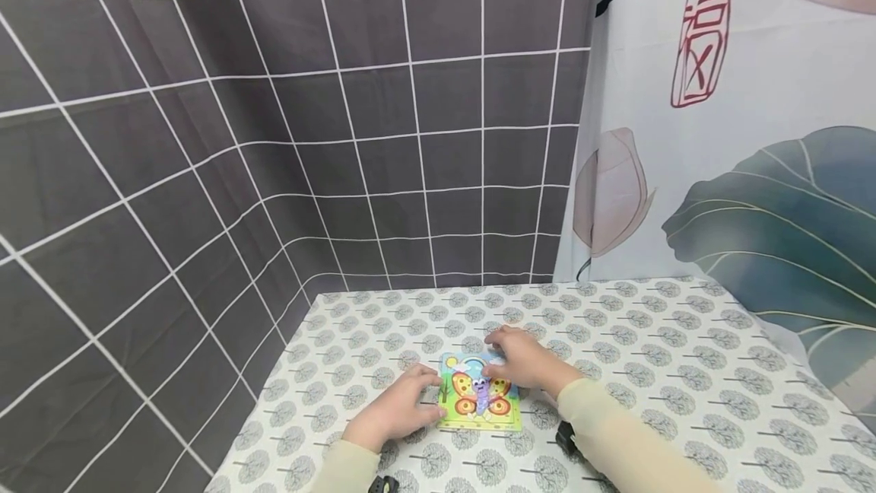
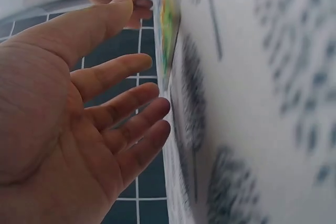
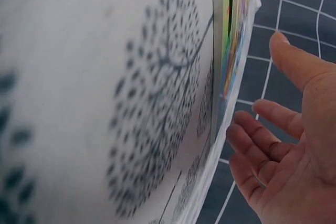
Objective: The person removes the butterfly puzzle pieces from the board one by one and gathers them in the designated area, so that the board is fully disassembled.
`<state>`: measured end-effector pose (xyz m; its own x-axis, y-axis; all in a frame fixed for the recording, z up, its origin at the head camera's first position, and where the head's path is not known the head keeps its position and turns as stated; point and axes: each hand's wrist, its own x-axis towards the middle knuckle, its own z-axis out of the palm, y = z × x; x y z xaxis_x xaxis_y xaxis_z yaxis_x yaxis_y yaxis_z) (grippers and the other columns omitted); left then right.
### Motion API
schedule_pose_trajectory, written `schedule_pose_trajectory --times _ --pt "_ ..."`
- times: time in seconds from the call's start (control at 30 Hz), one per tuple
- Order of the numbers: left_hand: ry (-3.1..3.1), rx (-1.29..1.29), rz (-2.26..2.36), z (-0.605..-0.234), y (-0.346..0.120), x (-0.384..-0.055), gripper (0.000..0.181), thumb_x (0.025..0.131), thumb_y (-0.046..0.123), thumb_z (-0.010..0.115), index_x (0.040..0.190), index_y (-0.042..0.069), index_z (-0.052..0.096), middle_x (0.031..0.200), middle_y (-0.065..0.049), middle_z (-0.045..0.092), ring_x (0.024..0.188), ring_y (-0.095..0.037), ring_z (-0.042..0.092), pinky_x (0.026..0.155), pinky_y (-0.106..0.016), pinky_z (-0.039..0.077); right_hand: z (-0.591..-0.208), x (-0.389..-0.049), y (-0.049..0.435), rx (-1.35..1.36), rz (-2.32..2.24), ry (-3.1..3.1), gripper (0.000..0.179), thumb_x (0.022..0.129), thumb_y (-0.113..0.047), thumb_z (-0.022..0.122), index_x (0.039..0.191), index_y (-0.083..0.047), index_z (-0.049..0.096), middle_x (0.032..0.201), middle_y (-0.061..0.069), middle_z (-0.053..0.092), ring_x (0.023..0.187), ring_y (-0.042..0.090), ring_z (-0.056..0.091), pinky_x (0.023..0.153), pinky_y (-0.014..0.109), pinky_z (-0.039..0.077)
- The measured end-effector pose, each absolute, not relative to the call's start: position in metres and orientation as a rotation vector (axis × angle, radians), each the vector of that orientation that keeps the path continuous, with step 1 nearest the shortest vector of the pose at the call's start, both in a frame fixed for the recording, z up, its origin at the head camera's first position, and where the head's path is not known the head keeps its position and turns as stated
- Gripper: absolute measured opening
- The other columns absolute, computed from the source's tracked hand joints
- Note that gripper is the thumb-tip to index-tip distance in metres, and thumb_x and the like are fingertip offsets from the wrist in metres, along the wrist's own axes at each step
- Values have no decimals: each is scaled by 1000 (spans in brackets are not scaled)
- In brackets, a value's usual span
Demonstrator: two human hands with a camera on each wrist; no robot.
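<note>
A square butterfly puzzle board lies flat on the table, showing a purple-bodied butterfly with orange and red wings, a sun and a rainbow. My left hand is at its left side, fingers spread, with the thumb tip right at the board's lower left edge. Over the upper right corner is my right hand, its thumb overlapping the picture in the head view. Both wrist views show loosely extended fingers with nothing held: the left hand beside the board's edge, the right hand near its thin side.
The table carries a white cloth printed with grey trees. Behind and to the left hangs a dark curtain with a white grid. A white curtain with leaf and flower prints hangs at the right. Dark wrist devices sit near the sleeves.
</note>
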<state>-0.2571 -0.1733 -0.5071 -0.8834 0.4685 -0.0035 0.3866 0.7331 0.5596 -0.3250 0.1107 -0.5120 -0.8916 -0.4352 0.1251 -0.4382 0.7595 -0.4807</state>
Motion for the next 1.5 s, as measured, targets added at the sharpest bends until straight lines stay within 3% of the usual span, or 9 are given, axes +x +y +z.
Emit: schedule_pose_trajectory --times 0.13,0.23,0.43,0.8,1.1,1.3,1.5 --pt "2778 749 796 -508 -168 -256 55 88 35 81 137 12 68 149 -3 54 139 -30 50 118 -52 42 -515 -327 103 765 762 -2942 54 84 -37 88 127 -8 71 121 8 68 118 32 62 109 56 48" --pt "2790 780 753 -509 -165 -256 58 87 36 83 138 15 68 152 -2 52 141 -28 49 118 -49 41 -518 -328 98 804 733 -2934 46 84 -34 88 121 -9 74 104 -3 63 98 18 61 95 45 55" --pt "2794 815 744 -512 -163 -255 62 85 36 86 140 17 67 149 -4 53 138 -27 51 117 -48 43 -522 -330 86 867 691 -2937 38 84 -33 88 115 -14 76 91 -9 56 82 8 51 78 33 53" --pt "2822 801 685 -513 -160 -252 56 84 34 87 135 19 71 145 -2 54 137 -23 51 117 -42 44 -521 -334 67 922 702 -2940 27 88 -26 86 110 -13 77 91 -6 57 79 9 51 74 31 53" --pt "2839 809 692 -513 -160 -252 56 83 33 88 135 19 71 144 -1 54 135 -24 52 116 -42 44 -515 -337 60 870 765 -2975 27 84 -24 89 104 -10 77 93 -5 62 84 12 58 82 36 58" --pt "2874 855 638 -513 -158 -251 57 85 32 87 137 16 70 147 -4 55 135 -25 54 115 -43 45 -511 -337 57 816 814 -3024 29 80 -20 91 100 -9 75 90 -2 61 81 14 55 79 36 55" --pt "2910 926 530 -514 -157 -250 54 87 32 84 136 15 70 143 4 60 133 -20 55 115 -40 46 -511 -339 54 758 886 -3079 31 80 -18 92 101 -8 72 86 -1 60 77 14 54 74 34 54"
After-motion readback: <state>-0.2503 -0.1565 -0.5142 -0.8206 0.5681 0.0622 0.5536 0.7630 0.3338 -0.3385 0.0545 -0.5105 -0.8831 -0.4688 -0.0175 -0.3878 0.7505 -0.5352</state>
